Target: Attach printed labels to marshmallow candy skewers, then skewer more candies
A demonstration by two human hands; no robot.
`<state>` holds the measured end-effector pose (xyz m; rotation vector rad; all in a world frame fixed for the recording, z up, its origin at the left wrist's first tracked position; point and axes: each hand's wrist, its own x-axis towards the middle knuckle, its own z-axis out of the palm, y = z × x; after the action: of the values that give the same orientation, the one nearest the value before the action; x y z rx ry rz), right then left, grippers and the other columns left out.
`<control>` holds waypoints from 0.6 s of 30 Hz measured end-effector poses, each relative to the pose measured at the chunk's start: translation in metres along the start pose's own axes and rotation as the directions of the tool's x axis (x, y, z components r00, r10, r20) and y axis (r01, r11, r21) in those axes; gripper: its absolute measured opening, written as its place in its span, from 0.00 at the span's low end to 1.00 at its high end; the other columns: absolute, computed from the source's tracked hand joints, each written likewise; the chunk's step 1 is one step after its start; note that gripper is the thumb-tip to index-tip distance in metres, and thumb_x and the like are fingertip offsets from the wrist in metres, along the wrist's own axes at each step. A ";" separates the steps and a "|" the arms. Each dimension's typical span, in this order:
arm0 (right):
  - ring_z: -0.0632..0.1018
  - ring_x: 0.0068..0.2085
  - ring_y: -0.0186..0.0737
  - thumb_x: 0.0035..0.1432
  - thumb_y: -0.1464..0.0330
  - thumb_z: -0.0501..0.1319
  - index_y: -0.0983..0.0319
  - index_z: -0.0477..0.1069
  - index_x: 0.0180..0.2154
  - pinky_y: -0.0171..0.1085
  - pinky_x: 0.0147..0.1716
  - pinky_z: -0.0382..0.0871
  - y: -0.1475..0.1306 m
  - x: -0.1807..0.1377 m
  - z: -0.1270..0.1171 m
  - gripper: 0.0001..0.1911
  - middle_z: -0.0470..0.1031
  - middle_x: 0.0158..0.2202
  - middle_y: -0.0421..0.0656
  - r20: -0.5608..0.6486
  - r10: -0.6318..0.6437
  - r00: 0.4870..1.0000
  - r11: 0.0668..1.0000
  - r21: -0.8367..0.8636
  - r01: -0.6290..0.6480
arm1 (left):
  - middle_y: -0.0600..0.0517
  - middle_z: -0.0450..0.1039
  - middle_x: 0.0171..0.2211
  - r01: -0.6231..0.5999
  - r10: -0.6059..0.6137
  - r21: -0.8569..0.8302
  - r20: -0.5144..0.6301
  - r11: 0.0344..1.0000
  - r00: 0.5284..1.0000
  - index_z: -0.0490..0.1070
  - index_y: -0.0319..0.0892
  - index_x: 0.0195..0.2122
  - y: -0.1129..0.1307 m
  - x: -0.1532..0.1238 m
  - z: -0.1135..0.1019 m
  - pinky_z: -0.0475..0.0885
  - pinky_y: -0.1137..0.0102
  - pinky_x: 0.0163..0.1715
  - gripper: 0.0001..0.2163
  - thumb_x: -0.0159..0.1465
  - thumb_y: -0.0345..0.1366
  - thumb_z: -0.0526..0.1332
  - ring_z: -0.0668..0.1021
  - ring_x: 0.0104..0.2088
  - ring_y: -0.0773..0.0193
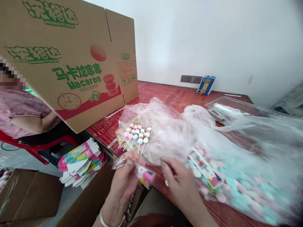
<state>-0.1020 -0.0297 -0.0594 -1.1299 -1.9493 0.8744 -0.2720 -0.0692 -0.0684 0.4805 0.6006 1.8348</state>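
Pinching one clear plastic packet with coloured print (145, 176), the left hand's (124, 179) fingers sit just in front of the bulging translucent bag (165, 129) in the head view; the right hand (181, 176) has curled fingers beside it, whether gripping anything I cannot tell. Five pastel marshmallow skewers (135, 136) lie on that bag's left part. Left of it, one large brown cardboard box (80, 69) partly hides one person in a pink top (26, 110). Right of it, one printed white card (205, 168) lies on one bag of pink-and-blue marshmallows (251, 189), upon the red wood-grain surface (161, 86).
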 end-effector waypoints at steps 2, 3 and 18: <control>0.79 0.36 0.37 0.68 0.67 0.53 0.58 0.77 0.37 0.31 0.36 0.68 -0.009 0.030 0.038 0.14 0.81 0.35 0.40 0.172 0.035 0.984 0.993 -0.115 -0.015 | 0.57 0.64 0.24 -0.076 0.079 0.029 -0.127 0.997 0.989 0.69 0.40 0.25 0.023 -0.001 -0.027 0.67 0.74 0.26 0.16 0.50 0.39 0.76 0.68 0.25 0.70; 0.79 0.36 0.37 0.68 0.67 0.53 0.59 0.76 0.35 0.32 0.35 0.67 -0.012 0.043 0.057 0.15 0.81 0.34 0.40 0.222 0.069 0.973 0.977 -0.212 -0.021 | 0.57 0.64 0.25 -0.101 0.107 0.042 -0.185 0.994 0.977 0.68 0.40 0.25 0.032 -0.003 -0.040 0.68 0.74 0.26 0.16 0.49 0.39 0.76 0.68 0.25 0.70; 0.76 0.29 0.37 0.68 0.69 0.50 0.62 0.71 0.33 0.33 0.29 0.60 0.011 0.084 0.111 0.14 0.77 0.28 0.42 0.173 0.152 0.973 0.904 -0.423 -0.066 | 0.56 0.74 0.30 -0.082 -0.035 -0.198 -0.525 0.977 0.850 0.73 0.41 0.31 0.041 0.040 -0.085 0.74 0.74 0.26 0.08 0.56 0.30 0.72 0.75 0.27 0.70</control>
<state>-0.2202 0.0278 -0.1058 -1.4528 -2.3339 0.6655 -0.3654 -0.0574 -0.1084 -0.1797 0.7505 2.0361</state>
